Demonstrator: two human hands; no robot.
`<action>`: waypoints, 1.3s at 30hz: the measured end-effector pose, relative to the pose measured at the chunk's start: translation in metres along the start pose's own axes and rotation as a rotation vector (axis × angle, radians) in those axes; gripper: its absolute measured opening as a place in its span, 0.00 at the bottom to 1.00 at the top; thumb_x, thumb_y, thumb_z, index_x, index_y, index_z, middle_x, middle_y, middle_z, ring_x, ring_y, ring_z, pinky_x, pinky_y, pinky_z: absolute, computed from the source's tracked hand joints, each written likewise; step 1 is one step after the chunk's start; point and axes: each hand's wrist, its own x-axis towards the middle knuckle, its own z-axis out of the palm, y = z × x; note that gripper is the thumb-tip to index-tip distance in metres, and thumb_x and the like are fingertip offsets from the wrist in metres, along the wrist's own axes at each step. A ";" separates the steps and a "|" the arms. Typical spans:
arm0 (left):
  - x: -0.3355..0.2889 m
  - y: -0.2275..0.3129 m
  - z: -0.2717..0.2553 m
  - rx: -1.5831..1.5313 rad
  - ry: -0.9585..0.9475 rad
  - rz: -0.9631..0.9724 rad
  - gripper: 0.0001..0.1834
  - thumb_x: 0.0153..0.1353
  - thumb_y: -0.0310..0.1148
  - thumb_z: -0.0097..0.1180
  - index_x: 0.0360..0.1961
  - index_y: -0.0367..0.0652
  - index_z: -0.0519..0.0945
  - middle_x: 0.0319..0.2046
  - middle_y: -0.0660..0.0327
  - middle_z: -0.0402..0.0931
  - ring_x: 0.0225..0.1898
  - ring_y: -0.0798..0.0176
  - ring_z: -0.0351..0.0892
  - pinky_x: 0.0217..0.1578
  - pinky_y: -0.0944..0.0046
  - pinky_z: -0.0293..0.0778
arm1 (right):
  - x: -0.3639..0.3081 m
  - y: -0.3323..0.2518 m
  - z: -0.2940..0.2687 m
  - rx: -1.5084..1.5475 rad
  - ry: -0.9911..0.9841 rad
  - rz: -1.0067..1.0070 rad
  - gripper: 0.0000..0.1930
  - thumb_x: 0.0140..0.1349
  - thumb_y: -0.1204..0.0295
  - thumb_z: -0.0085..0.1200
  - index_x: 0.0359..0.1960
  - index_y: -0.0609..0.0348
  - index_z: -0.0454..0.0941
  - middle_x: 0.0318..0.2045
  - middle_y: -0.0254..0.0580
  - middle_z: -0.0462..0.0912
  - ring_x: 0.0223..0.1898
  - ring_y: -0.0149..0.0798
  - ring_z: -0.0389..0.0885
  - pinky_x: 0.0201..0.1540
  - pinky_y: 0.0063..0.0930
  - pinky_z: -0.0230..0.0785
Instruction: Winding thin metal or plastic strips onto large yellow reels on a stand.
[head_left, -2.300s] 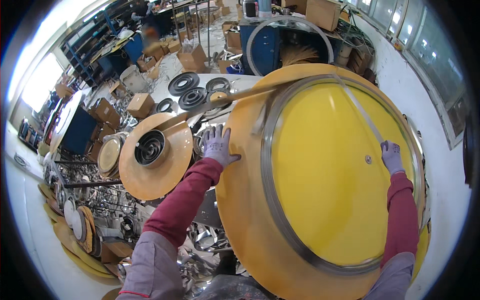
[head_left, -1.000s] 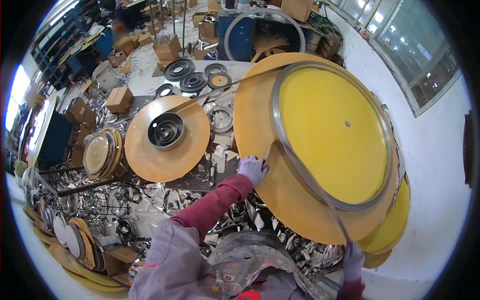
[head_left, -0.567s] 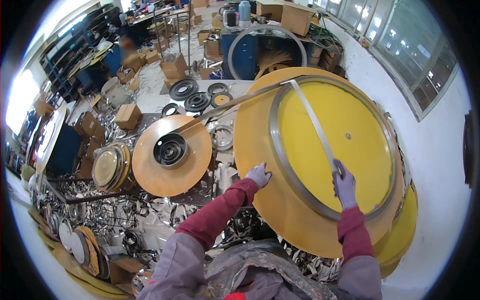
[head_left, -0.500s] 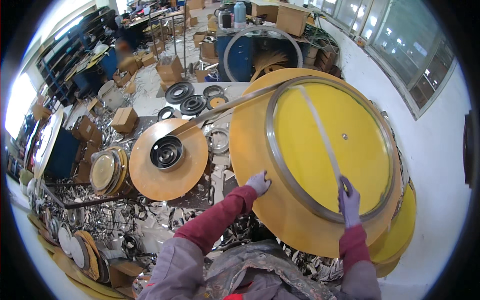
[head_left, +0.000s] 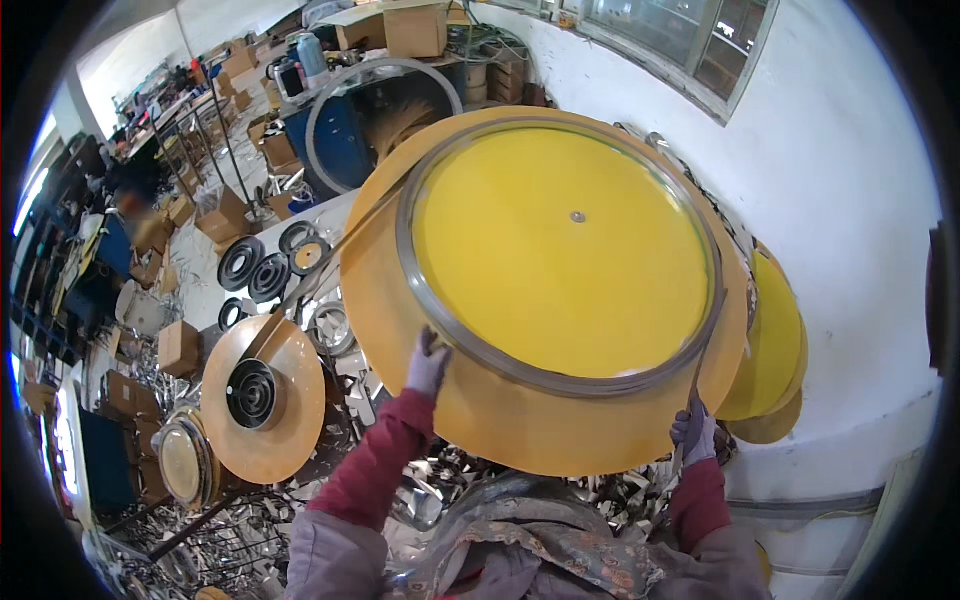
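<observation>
Clock positions read off the big yellow disc (head_left: 560, 270), which sits above a wider tan disc (head_left: 520, 430). Grey coil ring (head_left: 500, 368) around the yellow face; small round metal fitting (head_left: 578, 216) on that face, toward 12.

Right hand (head_left: 693, 435), pale glove: at 5 o'clock, by the tan disc's edge. Fingers clamped on a flat grey strip (head_left: 700, 366), which runs up from the fist to the coil ring near 4.

Left hand (head_left: 428, 368), same glove: at 8 o'clock, over the tan disc's margin, just outside the coil ring. Fingers apart, nothing gripped; cannot tell whether the tips touch the disc. Maroon cuffs, grey sleeves on both arms.

A further run of strip slants from the coil ring near 10 down to a smaller tan disc (head_left: 300, 420) at 8, well apart from the hands, dark coil (head_left: 250, 395) at its middle.

At 9: a cluster of black grooved rings (head_left: 240, 264) on a pale surface (head_left: 332, 214). At 10: blue cabinet (head_left: 332, 140), grey hoop (head_left: 312, 125) standing against it. At 11: cardboard box (head_left: 415, 30). At 4: more yellow discs (head_left: 770, 340), overlapping. Around 6, below the tan disc: shiny metal offcuts (head_left: 630, 492). Window at 1 (head_left: 690, 45), white wall.
</observation>
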 end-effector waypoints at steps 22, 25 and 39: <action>-0.090 -0.051 0.050 1.270 0.146 0.372 0.40 0.52 0.37 0.52 0.62 0.29 0.51 0.65 0.42 0.45 0.67 0.40 0.40 0.65 0.47 0.38 | 0.042 0.011 -0.090 -1.249 0.264 -0.723 0.21 0.64 0.71 0.43 0.58 0.65 0.64 0.56 0.51 0.70 0.56 0.43 0.70 0.56 0.30 0.62; -0.098 -0.054 0.047 1.339 0.056 0.391 0.39 0.54 0.40 0.48 0.62 0.29 0.52 0.65 0.42 0.42 0.67 0.40 0.37 0.66 0.47 0.34 | 0.026 -0.011 -0.075 -1.001 0.285 -0.770 0.20 0.65 0.71 0.43 0.58 0.65 0.65 0.52 0.46 0.74 0.48 0.39 0.74 0.50 0.27 0.66; -0.079 -0.052 0.032 1.460 0.048 0.360 0.39 0.56 0.39 0.49 0.63 0.29 0.50 0.66 0.43 0.40 0.68 0.41 0.36 0.66 0.49 0.33 | 0.028 0.017 -0.071 0.197 -0.010 -0.158 0.22 0.58 0.52 0.54 0.47 0.54 0.71 0.25 0.31 0.73 0.18 0.26 0.69 0.19 0.21 0.60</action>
